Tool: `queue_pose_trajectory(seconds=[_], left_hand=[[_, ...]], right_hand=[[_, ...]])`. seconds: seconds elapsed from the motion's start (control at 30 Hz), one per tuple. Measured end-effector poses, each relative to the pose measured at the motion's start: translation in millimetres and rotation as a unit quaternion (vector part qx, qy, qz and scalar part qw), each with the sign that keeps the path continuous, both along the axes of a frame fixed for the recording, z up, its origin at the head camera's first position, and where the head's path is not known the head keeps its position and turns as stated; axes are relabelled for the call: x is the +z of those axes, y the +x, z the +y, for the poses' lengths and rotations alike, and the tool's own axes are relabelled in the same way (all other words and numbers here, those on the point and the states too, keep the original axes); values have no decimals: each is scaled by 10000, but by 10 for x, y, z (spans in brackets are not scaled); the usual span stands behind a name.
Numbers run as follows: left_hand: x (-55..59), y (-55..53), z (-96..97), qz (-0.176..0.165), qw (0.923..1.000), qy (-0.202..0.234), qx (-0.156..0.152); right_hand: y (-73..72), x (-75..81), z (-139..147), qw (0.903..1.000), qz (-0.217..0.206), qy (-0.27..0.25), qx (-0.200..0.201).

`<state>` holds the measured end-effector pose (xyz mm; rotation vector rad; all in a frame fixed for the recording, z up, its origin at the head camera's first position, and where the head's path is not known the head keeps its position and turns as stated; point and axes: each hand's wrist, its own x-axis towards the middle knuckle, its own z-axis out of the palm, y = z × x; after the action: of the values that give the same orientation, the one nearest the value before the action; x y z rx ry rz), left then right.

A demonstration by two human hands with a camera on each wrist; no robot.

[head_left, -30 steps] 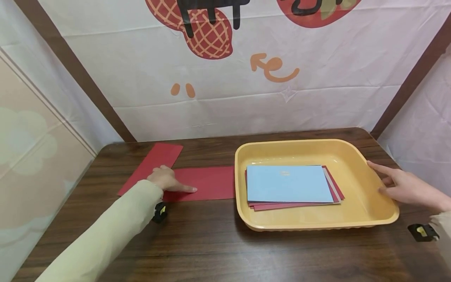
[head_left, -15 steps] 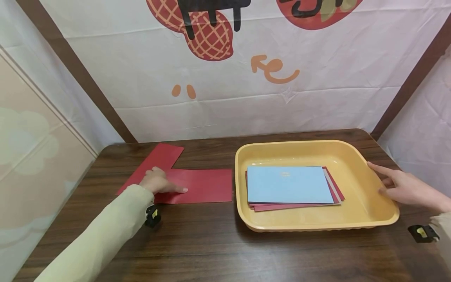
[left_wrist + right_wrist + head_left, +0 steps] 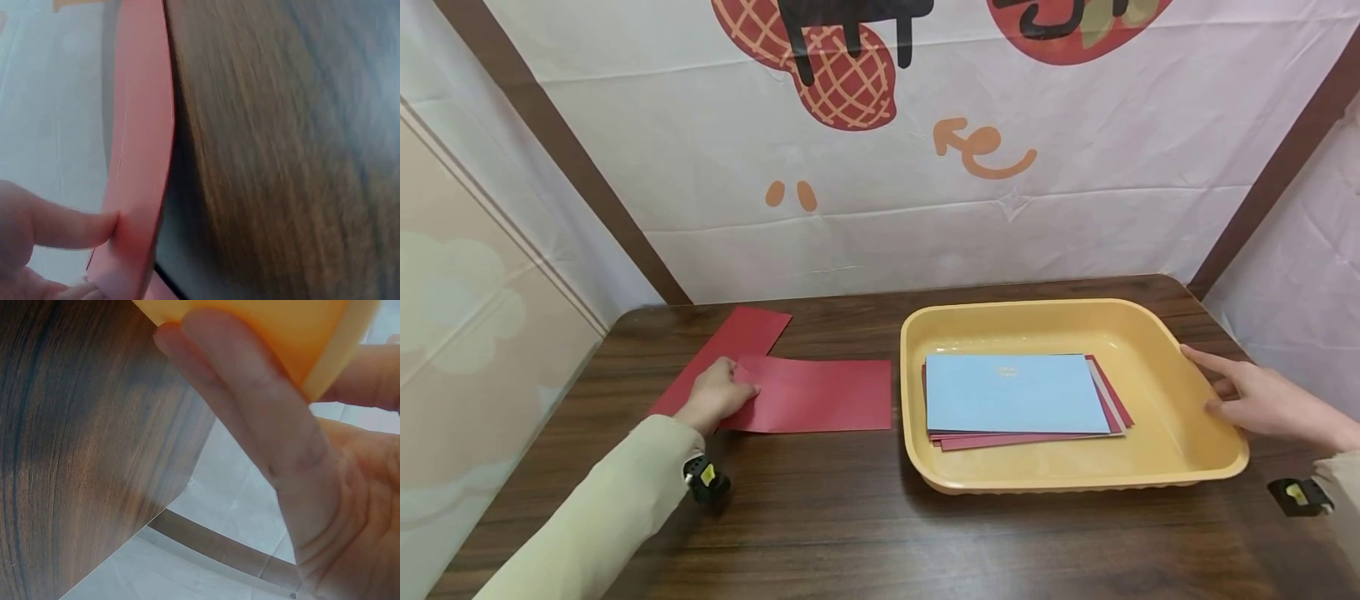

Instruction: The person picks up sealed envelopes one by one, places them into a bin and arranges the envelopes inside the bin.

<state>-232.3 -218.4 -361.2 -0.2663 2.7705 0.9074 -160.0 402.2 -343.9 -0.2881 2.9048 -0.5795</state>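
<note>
My left hand [image 3: 717,397] pinches the left end of a red envelope [image 3: 827,396] that lies flat on the table left of the tray. In the left wrist view the thumb presses on top of the envelope [image 3: 142,125], fingers beneath, and that end bends up. A second red envelope [image 3: 748,331] lies slanted behind this hand, partly covered. My right hand [image 3: 1262,398] grips the right wall of a yellow tray [image 3: 1015,473]. In the right wrist view, fingers lie along the outside of the tray [image 3: 294,331] and the thumb reaches over its rim.
Inside the tray sits a loose stack, a light blue envelope [image 3: 1015,396] on top and several red ones [image 3: 985,442] showing below. The dark wooden table [image 3: 880,542] ends at a white printed cloth wall [image 3: 880,242] at the back.
My left hand has slid left along the red envelope, from an extended finger on it to a pinch at its end. The envelope shifted slightly left, away from the tray. The right hand stayed put.
</note>
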Motion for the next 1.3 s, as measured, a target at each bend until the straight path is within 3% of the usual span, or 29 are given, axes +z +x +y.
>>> queue_pose_trajectory(seconds=[0.2,0.37,0.53,0.93,1.07,1.3], left_hand=[[26,25,-18,265,9965,717,348],[41,27,15,388,9842,1484,884],[36,31,34,476,9754,1809,1163],[129,33,66,454,9689,2038,1325],[161,26,105,384,9657,2215,1296],[177,51,277,148,9669,2307,1084]], right_hand=[[1,7,-8,10000,-19,14,13],[5,8,-7,10000,-27,89,-14],[-3,6,-11,9999,-33,161,-7],[-20,8,7,9997,-8,244,7],[-3,27,-1,9997,22,256,-5],[7,19,-10,9999,-70,129,-54]])
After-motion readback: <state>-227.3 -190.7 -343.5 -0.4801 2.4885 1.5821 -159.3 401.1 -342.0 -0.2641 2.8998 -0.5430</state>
